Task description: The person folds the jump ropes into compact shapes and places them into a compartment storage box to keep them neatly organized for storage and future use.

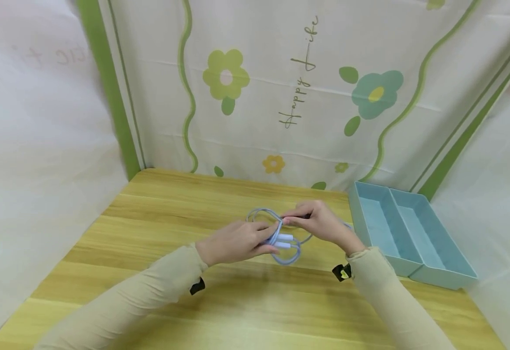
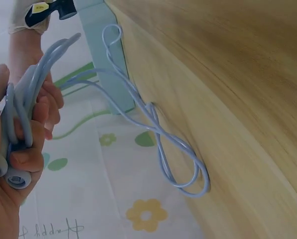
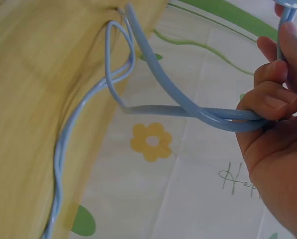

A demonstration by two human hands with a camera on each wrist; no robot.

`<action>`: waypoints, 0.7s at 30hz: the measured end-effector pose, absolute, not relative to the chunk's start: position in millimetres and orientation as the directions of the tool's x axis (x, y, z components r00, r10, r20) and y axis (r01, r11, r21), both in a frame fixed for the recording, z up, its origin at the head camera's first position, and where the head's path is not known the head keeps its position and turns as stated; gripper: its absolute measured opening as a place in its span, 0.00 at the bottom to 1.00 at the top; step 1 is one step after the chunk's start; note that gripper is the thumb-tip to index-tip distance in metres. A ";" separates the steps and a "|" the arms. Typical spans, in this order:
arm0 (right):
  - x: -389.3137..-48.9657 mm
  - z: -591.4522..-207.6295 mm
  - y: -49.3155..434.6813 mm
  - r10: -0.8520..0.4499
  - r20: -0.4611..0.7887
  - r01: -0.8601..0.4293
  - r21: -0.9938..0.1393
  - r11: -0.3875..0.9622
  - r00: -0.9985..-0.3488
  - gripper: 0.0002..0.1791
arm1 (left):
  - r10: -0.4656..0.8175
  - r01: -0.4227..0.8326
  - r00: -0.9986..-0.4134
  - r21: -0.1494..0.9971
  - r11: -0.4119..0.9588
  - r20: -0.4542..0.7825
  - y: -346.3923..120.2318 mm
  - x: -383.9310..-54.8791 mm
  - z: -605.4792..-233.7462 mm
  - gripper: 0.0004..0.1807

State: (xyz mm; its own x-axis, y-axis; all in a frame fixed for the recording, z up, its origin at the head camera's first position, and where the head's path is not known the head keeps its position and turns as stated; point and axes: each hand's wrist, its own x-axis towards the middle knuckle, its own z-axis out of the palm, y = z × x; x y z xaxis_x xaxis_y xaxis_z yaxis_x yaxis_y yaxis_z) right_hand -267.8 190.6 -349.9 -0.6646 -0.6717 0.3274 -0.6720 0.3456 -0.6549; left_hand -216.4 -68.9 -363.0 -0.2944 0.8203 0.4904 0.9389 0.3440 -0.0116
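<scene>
A light-blue cable (image 1: 287,263) is gathered in loops between both hands above the wooden table. My left hand (image 1: 237,241) grips the bundle, with the fingers bent round several strands. Two pale cylindrical cable ends (image 2: 18,179) stick out of this grip side by side. Close by on the right, my right hand (image 1: 321,221) holds strands of the same cable near the top of the bundle. Its curled fingers show around two strands in the right wrist view. Further loops of cable (image 3: 163,82) trail loosely away from the hands, partly twisted together.
Two narrow light-blue trays (image 1: 395,265) stand side by side at the table's right, just beyond the right hand. The wooden tabletop (image 1: 184,204) reaches back to a white cloth (image 1: 255,121) printed with flowers. More white cloth hangs at both sides.
</scene>
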 end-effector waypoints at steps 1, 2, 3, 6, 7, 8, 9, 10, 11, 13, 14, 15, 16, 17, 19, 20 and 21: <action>-269.6 -352.4 190.2 -0.675 0.325 -0.666 -0.669 0.330 -0.662 0.09 | 0.812 0.943 -0.294 0.012 0.334 0.504 -69.3 -216.5 -363.3 0.33; -271.1 -354.3 189.5 -0.682 0.323 -0.660 -0.684 0.311 -0.656 0.09 | 0.801 0.945 -0.298 0.045 0.323 0.519 -69.8 -216.6 -363.3 0.34; -272.7 -356.2 189.0 -0.690 0.318 -0.654 -0.697 0.294 -0.650 0.10 | 0.790 0.948 -0.303 0.083 0.308 0.533 -70.4 -216.6 -363.1 0.35; -275.2 -360.2 188.7 -0.709 0.293 -0.624 -0.737 0.260 -0.642 0.12 | 0.764 0.942 -0.334 0.231 0.245 0.553 -72.9 -217.2 -360.9 0.33; -274.9 -360.6 189.1 -0.707 0.284 -0.614 -0.744 0.265 -0.648 0.12 | 0.755 0.927 -0.358 0.304 0.219 0.549 -73.8 -217.6 -359.7 0.32; -274.3 -360.9 189.8 -0.704 0.271 -0.598 -0.756 0.266 -0.656 0.13 | 0.743 0.906 -0.387 0.378 0.193 0.547 -74.9 -218.4 -358.4 0.31; -273.5 -361.2 190.5 -0.701 0.256 -0.577 -0.773 0.265 -0.666 0.13 | 0.731 0.878 -0.417 0.448 0.169 0.541 -76.1 -219.4 -357.3 0.30; -272.3 -361.5 191.2 -0.693 0.238 -0.550 -0.791 0.269 -0.680 0.13 | 0.717 0.843 -0.450 0.519 0.145 0.531 -77.4 -220.7 -356.2 0.29; -271.2 -361.8 191.4 -0.685 0.224 -0.532 -0.800 0.277 -0.694 0.13 | 0.703 0.802 -0.488 0.584 0.126 0.517 -79.2 -221.5 -354.4 0.29; -268.1 -361.6 190.5 -0.665 0.199 -0.499 -0.814 0.297 -0.720 0.11 | 0.678 0.710 -0.561 0.698 0.098 0.475 -83.6 -222.9 -350.6 0.28; -264.5 -358.8 188.7 -0.659 0.194 -0.489 -0.820 0.299 -0.727 0.10 | 0.666 0.674 -0.587 0.734 0.088 0.459 -85.8 -224.3 -349.4 0.27; -260.8 -356.0 186.7 -0.651 0.192 -0.481 -0.825 0.299 -0.735 0.10 | 0.655 0.640 -0.612 0.764 0.079 0.444 -87.9 -225.4 -348.4 0.27; -257.4 -354.0 184.3 -0.644 0.201 -0.483 -0.823 0.298 -0.739 0.10 | 0.636 0.618 -0.635 0.783 0.078 0.438 -89.6 -226.6 -347.4 0.27; -253.5 -351.8 181.9 -0.636 0.206 -0.485 -0.821 0.301 -0.744 0.10 | 0.614 0.602 -0.659 0.794 0.084 0.435 -91.2 -227.5 -346.6 0.27; -249.7 -353.9 178.2 -0.623 0.219 -0.485 -0.823 0.296 -0.751 0.11 | 0.557 0.591 -0.696 0.802 0.087 0.453 -92.4 -230.7 -347.3 0.26; -247.7 -355.5 176.1 -0.621 0.225 -0.482 -0.830 0.281 -0.751 0.12 | 0.520 0.594 -0.711 0.800 0.085 0.473 -92.0 -232.3 -348.1 0.25; -247.3 -360.0 174.3 -0.616 0.220 -0.467 -0.841 0.273 -0.756 0.13 | 0.480 0.599 -0.726 0.795 0.091 0.493 -91.4 -233.1 -348.5 0.25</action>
